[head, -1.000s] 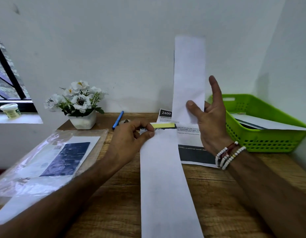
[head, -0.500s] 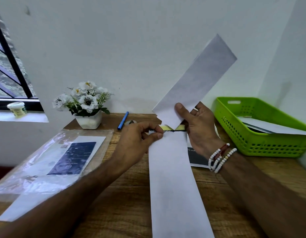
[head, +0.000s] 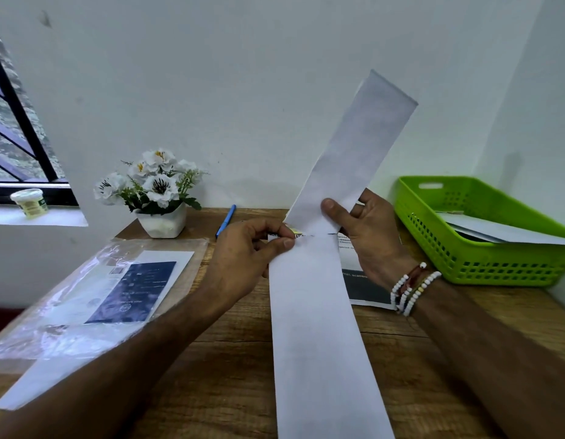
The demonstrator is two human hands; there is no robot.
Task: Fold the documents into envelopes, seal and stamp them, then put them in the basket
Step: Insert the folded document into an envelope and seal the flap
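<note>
The long folded paper stretches over the desk, its near end cut off by the bottom edge. At the crease the left hand pinches its left edge between thumb and forefinger. The right hand grips the far half, thumb on top, holding it raised and tilted rightward. A printed sheet beneath is mostly hidden, its text unreadable. Farther right, the green basket holds white papers, cut off by the right edge.

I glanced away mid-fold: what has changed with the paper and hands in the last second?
The upper strip, upright a second ago, now leans right; the right hand, whose forefinger stood straight, has curled round its base. The left hand still pinches the lower strip; basket and pen unmoved.
</note>
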